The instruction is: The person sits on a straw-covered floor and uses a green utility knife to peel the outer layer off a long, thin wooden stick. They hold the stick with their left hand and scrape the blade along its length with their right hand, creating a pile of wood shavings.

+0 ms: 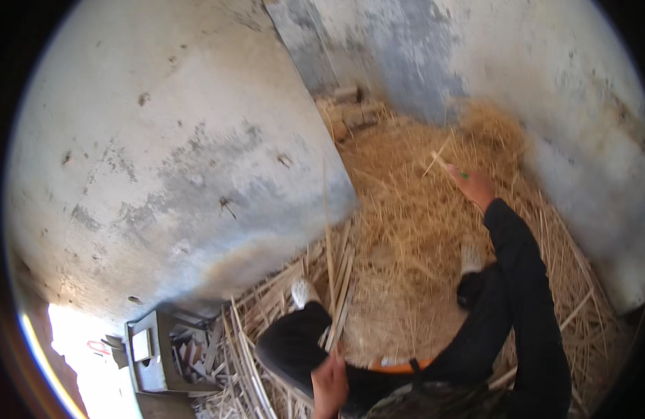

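My right hand (474,186) reaches out over a heap of straw-like shavings (413,202), its fingers closed on a thin pale strip (438,159). Another thin piece crosses that strip near its far end. A small green spot shows at the fingers; what it is I cannot tell. Low in the view, my left hand (329,383) is closed in front of my bent left leg. A long, narrow pale strip (329,262) rises just beyond it. Whether the left fingers hold that strip's lower end is unclear.
Long split strips (249,363) lie at the left, and more (574,279) run along the right wall. A wooden box-like stand (151,349) is by the bright opening at lower left. Bricks (354,112) sit in the far corner. Stained walls (176,140) rise on both sides.
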